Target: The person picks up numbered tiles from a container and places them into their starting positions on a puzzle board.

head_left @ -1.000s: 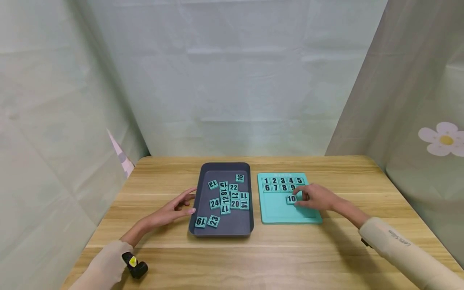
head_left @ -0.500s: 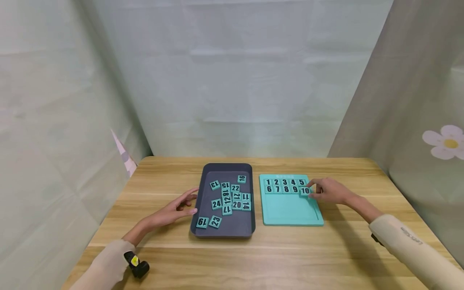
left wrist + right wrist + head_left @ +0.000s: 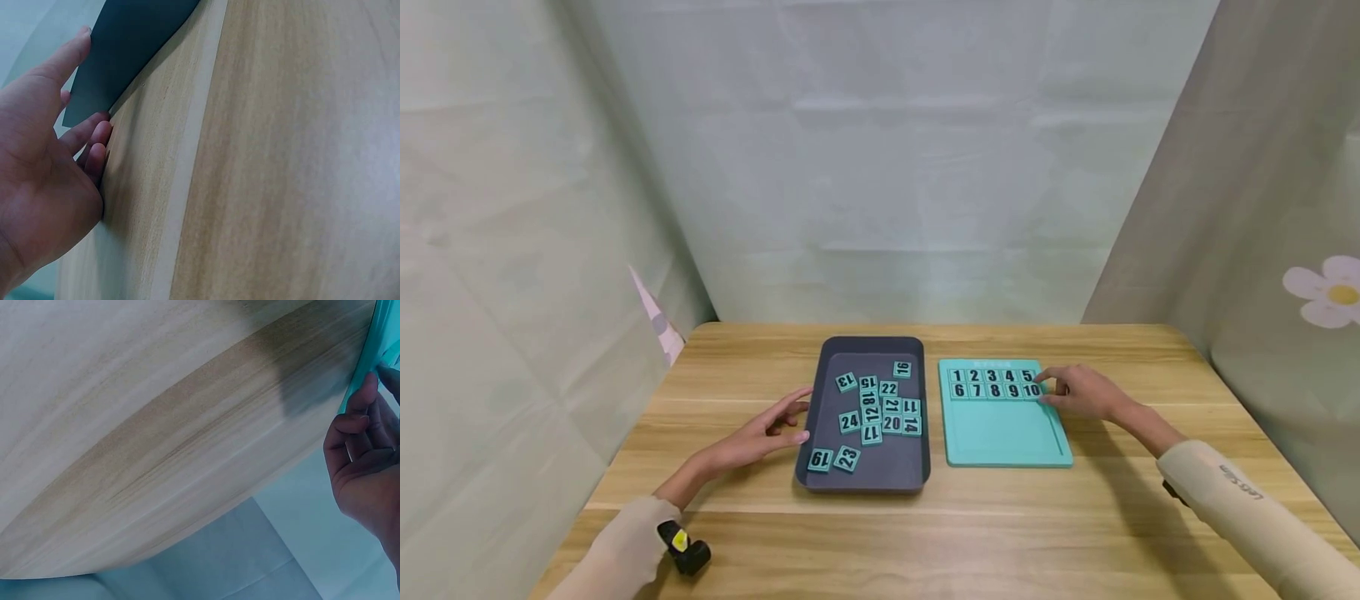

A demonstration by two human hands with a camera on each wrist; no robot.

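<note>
In the head view, my right hand [image 3: 1078,393] pinches the number 10 tile [image 3: 1032,391] by its right side, thumb and index finger at its corners. That tile sits at the right end of the second row on the turquoise board [image 3: 1003,437], under tiles 1 to 5 and beside 6 to 9. My left hand [image 3: 760,433] rests with relaxed fingers against the left side of a dark grey tray [image 3: 887,471]. The left wrist view has the thumb against the wall of the tray [image 3: 134,50], other fingers lower down. Loose number tiles [image 3: 871,413] lie in the tray, several turned sideways or upside down.
The wooden table [image 3: 880,542] carries the tray and the board side by side, a narrow gap between them. Pale curtains [image 3: 895,167] hang behind and at both sides. A black wrist camera [image 3: 688,552] is strapped at the left sleeve.
My right hand has carried the number 10 tile right and away from me, from the board's middle to the end of the second row, where it now lies level. The left hand stays at the tray.
</note>
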